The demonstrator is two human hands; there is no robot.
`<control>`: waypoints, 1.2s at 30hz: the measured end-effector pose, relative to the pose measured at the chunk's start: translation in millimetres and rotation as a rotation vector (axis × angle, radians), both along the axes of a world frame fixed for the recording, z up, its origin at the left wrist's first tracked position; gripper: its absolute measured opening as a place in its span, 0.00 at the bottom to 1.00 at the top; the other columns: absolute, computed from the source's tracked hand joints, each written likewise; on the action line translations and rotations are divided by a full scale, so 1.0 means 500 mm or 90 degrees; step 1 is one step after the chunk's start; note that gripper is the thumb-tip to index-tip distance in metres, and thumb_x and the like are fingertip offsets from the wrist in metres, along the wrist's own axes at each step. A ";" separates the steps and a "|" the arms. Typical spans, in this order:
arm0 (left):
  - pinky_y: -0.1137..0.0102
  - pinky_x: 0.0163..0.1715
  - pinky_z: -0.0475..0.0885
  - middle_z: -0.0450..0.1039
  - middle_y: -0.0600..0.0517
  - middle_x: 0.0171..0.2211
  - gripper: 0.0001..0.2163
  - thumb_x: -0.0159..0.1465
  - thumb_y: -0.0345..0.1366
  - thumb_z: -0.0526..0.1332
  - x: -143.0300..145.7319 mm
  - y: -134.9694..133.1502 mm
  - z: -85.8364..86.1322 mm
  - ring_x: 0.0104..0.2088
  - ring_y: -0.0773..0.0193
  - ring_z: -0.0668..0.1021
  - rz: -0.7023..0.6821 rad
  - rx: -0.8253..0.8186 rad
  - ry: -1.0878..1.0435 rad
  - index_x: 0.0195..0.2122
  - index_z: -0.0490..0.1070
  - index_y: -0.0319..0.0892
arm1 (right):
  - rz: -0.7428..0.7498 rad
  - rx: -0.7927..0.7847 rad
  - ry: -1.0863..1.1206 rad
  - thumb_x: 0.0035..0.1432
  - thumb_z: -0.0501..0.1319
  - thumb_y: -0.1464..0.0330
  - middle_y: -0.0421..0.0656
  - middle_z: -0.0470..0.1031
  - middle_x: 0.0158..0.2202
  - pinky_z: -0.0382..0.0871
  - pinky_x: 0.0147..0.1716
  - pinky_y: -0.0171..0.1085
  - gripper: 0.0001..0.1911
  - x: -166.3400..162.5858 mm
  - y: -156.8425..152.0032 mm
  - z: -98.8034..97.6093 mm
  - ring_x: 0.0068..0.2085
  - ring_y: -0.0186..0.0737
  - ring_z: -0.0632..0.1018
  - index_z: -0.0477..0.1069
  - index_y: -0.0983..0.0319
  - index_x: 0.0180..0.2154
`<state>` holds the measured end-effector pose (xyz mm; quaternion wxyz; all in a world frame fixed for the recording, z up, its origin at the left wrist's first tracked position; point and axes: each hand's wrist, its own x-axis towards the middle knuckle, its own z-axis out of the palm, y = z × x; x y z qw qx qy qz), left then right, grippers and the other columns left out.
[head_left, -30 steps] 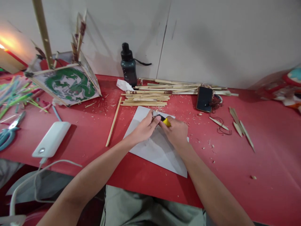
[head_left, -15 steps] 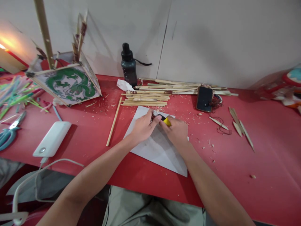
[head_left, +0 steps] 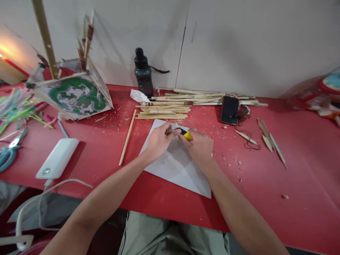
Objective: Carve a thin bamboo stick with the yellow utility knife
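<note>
Cutter: yellow and black, held over the white paper, mid-tabletop.
Right hand: we see its fingers closed around the cutter's yellow part.
Left hand: we see it gripping a thin stick, largely hidden; its thumb meets the cutter's black part.
Bamboo sticks: piled toward the tabletop's back edge, beyond the paper.
Power bank: near the tabletop's front edge, to our left.
Dragon-painted panel: toward the back left corner, tilted.
</note>
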<state>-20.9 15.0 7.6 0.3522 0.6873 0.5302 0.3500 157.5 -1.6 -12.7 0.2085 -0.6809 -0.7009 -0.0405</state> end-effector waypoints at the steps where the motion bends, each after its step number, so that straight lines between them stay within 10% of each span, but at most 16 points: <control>1: 0.68 0.27 0.51 0.51 0.59 0.22 0.23 0.67 0.54 0.60 0.001 0.001 -0.001 0.24 0.69 0.57 0.004 0.001 0.008 0.28 0.53 0.44 | -0.003 0.001 -0.001 0.66 0.37 0.35 0.49 0.79 0.27 0.44 0.27 0.39 0.45 0.001 0.001 0.001 0.25 0.38 0.69 0.77 0.63 0.32; 17: 0.69 0.29 0.57 0.65 0.56 0.29 0.21 0.67 0.59 0.58 0.005 0.001 -0.002 0.27 0.68 0.66 -0.073 0.004 0.051 0.36 0.60 0.44 | 0.013 -0.068 0.061 0.64 0.33 0.35 0.49 0.76 0.25 0.45 0.27 0.38 0.47 -0.003 -0.007 0.013 0.25 0.40 0.68 0.76 0.63 0.35; 36: 0.67 0.28 0.51 0.56 0.57 0.23 0.26 0.66 0.60 0.57 0.016 -0.008 0.006 0.25 0.68 0.58 0.022 -0.027 0.075 0.26 0.51 0.44 | -0.045 -0.039 0.022 0.64 0.33 0.34 0.49 0.76 0.25 0.42 0.28 0.39 0.48 -0.003 0.002 0.012 0.25 0.39 0.67 0.76 0.62 0.32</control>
